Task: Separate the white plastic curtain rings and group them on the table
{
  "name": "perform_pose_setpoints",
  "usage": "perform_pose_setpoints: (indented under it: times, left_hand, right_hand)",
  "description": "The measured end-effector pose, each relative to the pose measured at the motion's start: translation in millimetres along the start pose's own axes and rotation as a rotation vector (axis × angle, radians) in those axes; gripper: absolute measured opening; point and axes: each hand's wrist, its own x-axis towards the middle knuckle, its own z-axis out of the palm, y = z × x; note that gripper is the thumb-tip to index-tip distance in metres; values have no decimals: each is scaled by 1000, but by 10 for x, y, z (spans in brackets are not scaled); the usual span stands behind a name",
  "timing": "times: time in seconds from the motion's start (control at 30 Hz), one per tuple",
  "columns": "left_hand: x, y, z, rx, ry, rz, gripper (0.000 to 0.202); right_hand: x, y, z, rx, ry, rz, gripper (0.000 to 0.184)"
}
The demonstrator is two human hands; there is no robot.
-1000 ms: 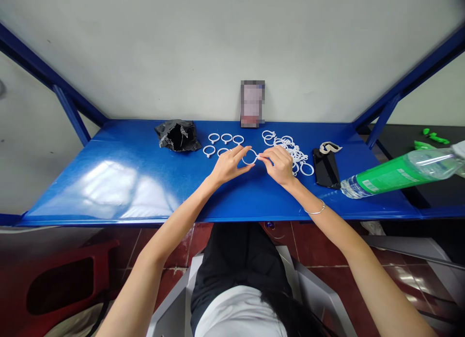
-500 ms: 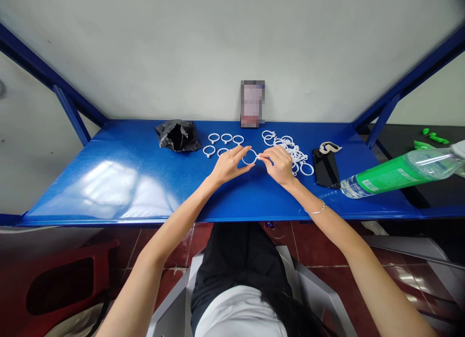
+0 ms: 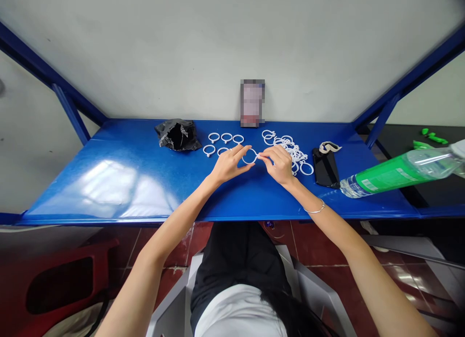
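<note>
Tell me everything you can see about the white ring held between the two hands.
The ring is thin, round, white and plastic-looking. Its small stem points right, pinched by the right hand; the left hand curves around its other side, exact contact unclear. It appears held above the blue table.

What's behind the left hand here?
Beyond the left hand, part of a white ring shows on the blue table. The hand covers the rest, and anything else behind it cannot be seen.
</note>
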Motion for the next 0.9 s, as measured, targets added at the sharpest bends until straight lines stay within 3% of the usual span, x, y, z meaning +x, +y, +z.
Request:
perform_pose_setpoints:
  times: [0.27, 0.9]
  left_hand:
    - [5, -7, -10, -10, 0, -20, 46]
    - [-2, -23, -3, -33, -10, -67, 52]
  right_hand:
    - [7, -20, 3, 6, 20, 1, 10]
    - [24, -40, 8, 3, 0, 34, 14]
